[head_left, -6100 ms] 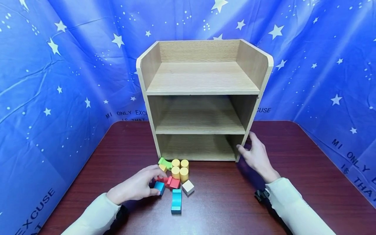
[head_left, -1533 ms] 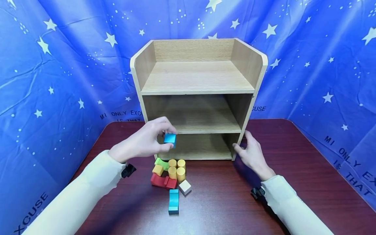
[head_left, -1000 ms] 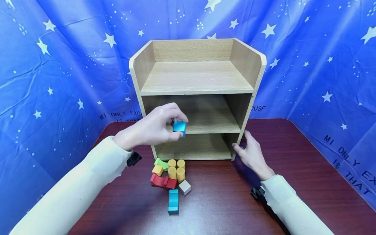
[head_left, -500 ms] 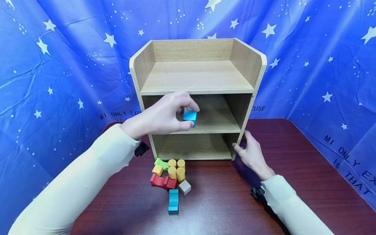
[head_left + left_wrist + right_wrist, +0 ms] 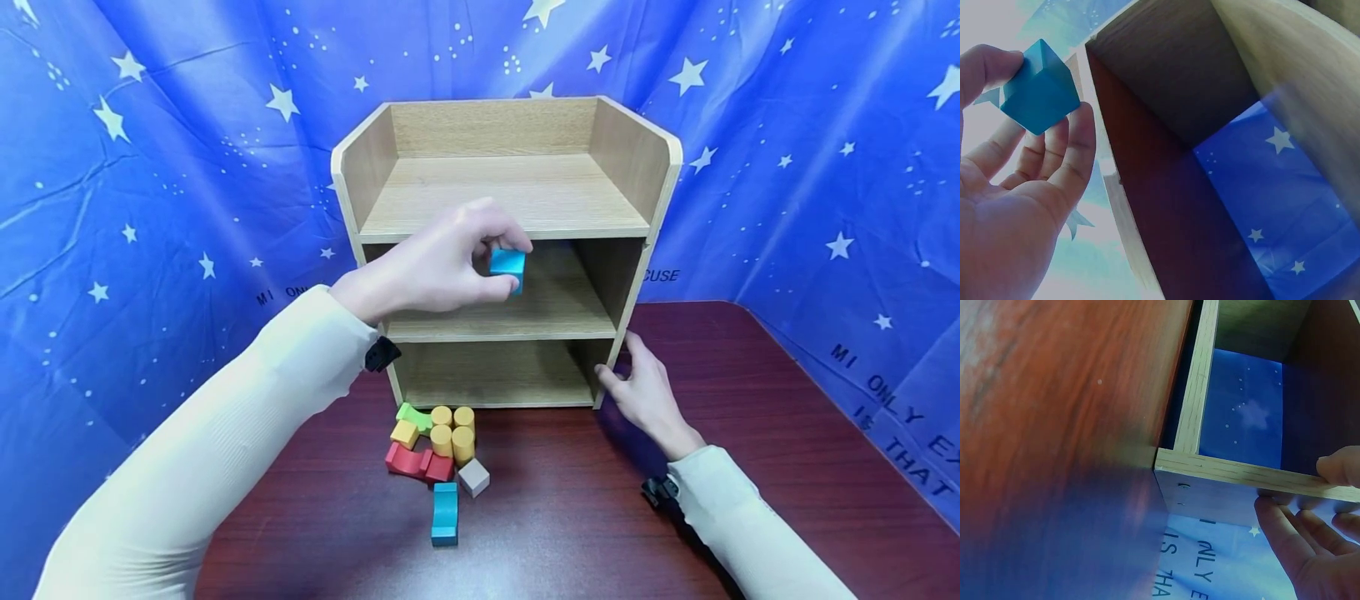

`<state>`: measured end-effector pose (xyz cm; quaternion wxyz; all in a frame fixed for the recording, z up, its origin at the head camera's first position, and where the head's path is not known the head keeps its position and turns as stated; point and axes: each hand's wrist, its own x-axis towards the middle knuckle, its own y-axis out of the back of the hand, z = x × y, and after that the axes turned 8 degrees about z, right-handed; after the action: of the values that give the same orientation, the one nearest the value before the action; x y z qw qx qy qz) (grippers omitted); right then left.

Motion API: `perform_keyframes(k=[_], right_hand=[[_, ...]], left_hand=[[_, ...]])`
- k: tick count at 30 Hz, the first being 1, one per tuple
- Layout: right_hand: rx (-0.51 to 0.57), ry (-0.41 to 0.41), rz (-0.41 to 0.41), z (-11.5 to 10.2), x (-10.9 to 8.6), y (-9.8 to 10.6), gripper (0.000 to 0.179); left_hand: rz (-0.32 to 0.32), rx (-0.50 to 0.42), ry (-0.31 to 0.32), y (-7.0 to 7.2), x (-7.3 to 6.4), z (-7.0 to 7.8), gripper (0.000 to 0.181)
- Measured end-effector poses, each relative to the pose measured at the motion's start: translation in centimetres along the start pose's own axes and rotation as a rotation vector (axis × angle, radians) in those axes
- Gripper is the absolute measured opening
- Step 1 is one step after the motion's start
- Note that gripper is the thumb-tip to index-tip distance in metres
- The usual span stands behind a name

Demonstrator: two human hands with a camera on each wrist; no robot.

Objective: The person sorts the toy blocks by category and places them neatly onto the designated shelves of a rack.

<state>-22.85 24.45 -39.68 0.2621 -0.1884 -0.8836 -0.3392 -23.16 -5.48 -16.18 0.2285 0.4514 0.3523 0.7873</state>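
Aloft, left grip [image 5: 447, 260] on blue cube [image 5: 507, 264]

bright, sheen on table [image 5: 525, 533], hazy left-wrist view

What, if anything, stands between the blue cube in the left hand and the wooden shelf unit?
Nothing visible. The left hand pinches the blue cube in front of the wooden shelf unit; the other blocks sit lower, on the table.
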Motion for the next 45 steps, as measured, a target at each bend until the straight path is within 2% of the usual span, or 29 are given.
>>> perform_keyframes(k=[10, 20, 24, 32, 38, 45], right_hand=[[-0.001, 0.001, -0.002, 0.1, 0.0, 0.0, 0.051], [0.012, 0.012, 0.004, 0.2, 0.0, -0.1, 0.052], [0.007, 0.010, 0.004, 0.2, 0.0, 0.0, 0.052], [0.004, 0.012, 0.004, 0.3, -0.1, 0.2, 0.052], [0.013, 0.014, 0.002, 0.2, 0.0, 0.1, 0.051], [0.018, 0.019, 0.001, 0.3, 0.0, 0.1, 0.051]], left_hand=[[0.017, -0.062, 0.007, 0.2, 2.4, 0.0, 0.029], [0.043, -0.072, 0.028, -0.1, 4.7, -0.5, 0.029], [0.028, -0.046, 0.033, -0.4, 5.7, -0.5, 0.030], [0.003, 0.122, 0.040, -1.2, 8.1, -0.2, 0.029], [-0.029, 0.122, 0.072, -1.9, 9.4, -0.3, 0.022], [-0.014, 0.095, 0.094, -2.4, 10.1, -0.8, 0.016]])
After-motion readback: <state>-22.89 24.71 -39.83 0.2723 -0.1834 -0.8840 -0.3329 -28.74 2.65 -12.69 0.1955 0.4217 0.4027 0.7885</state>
